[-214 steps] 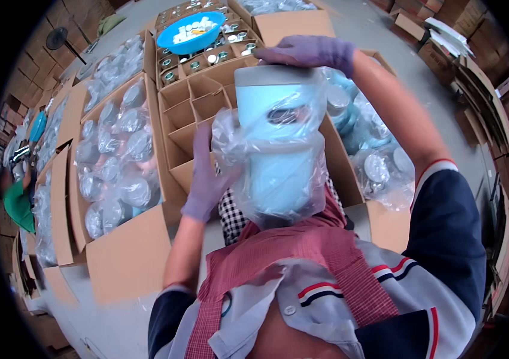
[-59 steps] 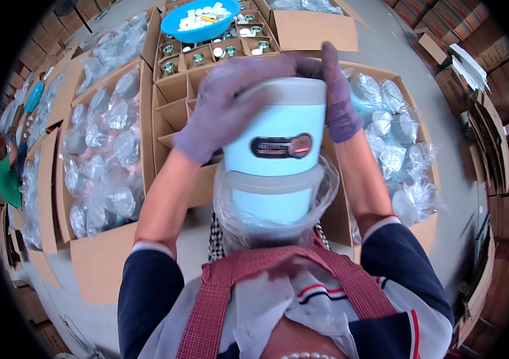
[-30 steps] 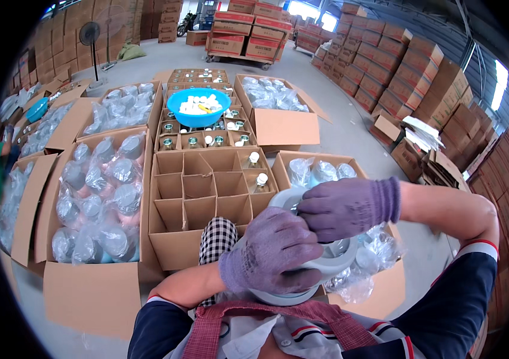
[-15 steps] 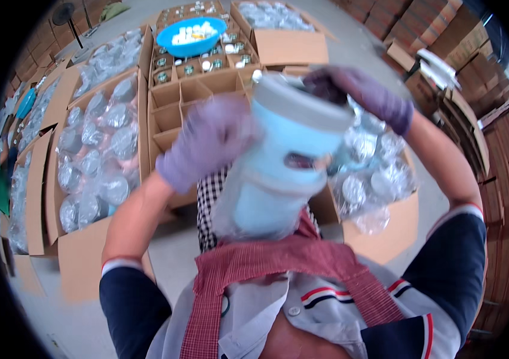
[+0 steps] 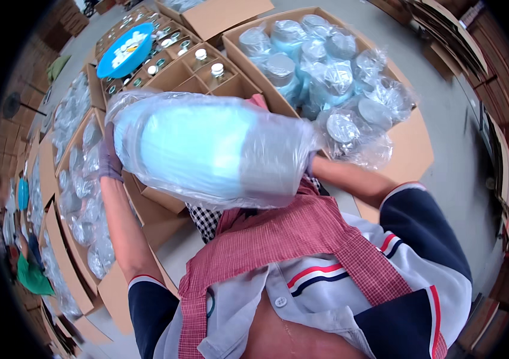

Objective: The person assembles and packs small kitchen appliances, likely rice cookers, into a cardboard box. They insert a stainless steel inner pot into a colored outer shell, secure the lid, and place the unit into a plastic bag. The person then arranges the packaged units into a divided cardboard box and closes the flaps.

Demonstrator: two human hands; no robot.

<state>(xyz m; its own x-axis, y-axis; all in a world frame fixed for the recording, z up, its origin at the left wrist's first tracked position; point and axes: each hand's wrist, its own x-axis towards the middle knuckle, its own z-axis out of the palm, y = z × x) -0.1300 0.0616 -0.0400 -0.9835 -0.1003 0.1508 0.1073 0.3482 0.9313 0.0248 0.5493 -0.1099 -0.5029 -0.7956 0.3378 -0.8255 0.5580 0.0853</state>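
Observation:
A large light-blue cylindrical container with a wide grey end band, wrapped in a loose clear plastic bag, lies sideways between my hands in front of my apron. My left hand, in a purple glove, grips its blue end from the side; its fingers are mostly behind the bag. At the grey end, my right hand holds the container from underneath or behind, and only a sliver of its glove shows. Beneath the container stands a divided carton, with white-capped glass bottles in some compartments.
To the right, an open carton holds several bagged blue containers with grey tops. More bagged containers fill cartons on the left. A blue basin of small white caps rests on the far compartments. A person in green is at far left.
The container has swung from upright and tilted to lying sideways, its grey end now at the right. My right hand has come down from its top. The view has turned rightward.

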